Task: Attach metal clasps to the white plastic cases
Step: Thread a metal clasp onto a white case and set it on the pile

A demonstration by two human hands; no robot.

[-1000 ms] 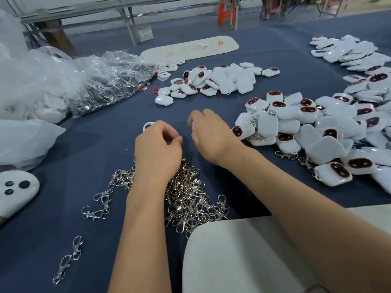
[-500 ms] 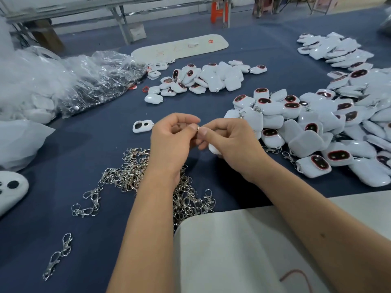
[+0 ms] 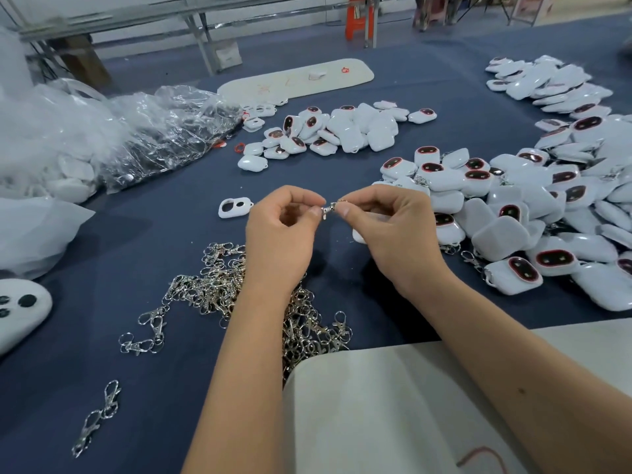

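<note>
Versus 0.5 s ago: the 2 hands have drawn slightly apart, and a metal clasp (image 3: 327, 211) now shows between the fingertips. Left hand (image 3: 284, 230) pinches the clasp's left end, thumb against forefinger, remaining fingers curled. Right hand (image 3: 393, 230) pinches the right end and cradles a white case (image 3: 362, 230) under its palm, mostly hidden. Both are raised above the table (image 3: 154, 241), beyond the loose clasp pile (image 3: 212, 289) near its front edge.
</note>
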